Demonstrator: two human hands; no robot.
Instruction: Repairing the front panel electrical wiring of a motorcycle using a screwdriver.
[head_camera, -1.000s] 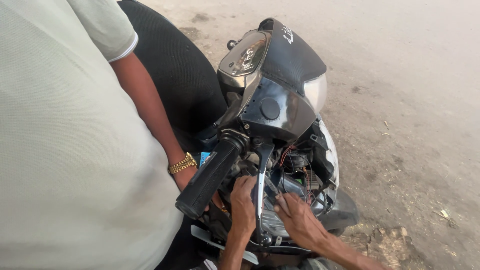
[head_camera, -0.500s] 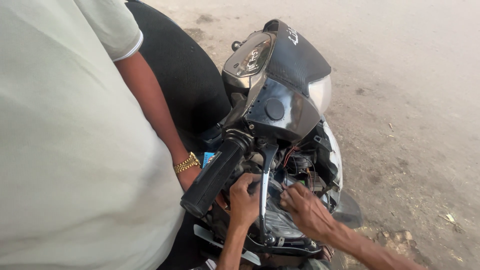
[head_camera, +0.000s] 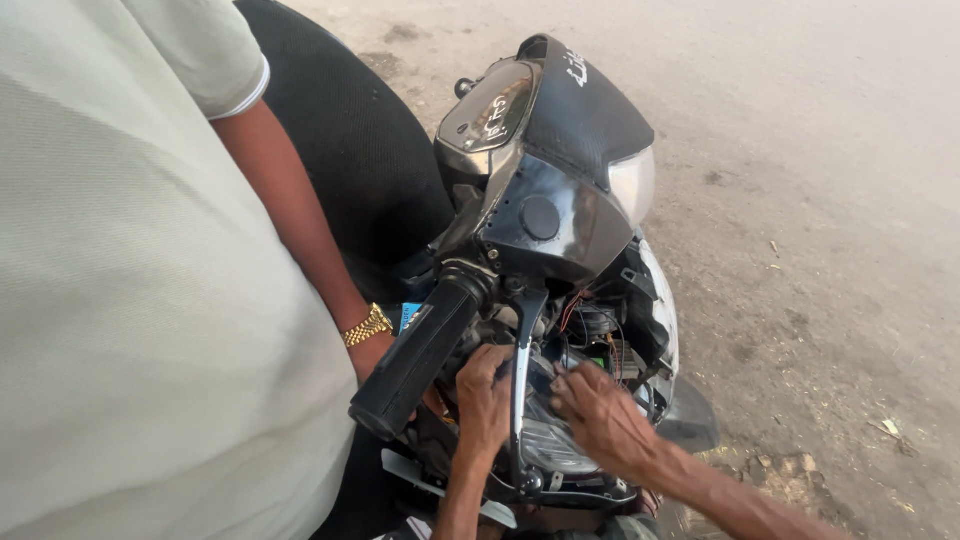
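Left hand (head_camera: 487, 395) and right hand (head_camera: 600, 420) grip inside the scooter's opened front housing (head_camera: 600, 340); wiring (head_camera: 580, 305) exposed, the panel off.

Our left hand (head_camera: 487, 395) has shifted from below the handlebar grip (head_camera: 420, 350) to beside the brake lever (head_camera: 522, 370); our right hand (head_camera: 600, 415) has moved up toward the exposed wiring (head_camera: 590, 320).

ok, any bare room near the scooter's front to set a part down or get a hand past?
Bare dirt ground right of the headlight cowl. Crowded below it: left hand, right hand, brake lever, wiring. Bystander's arm blocks beside the handlebar grip.
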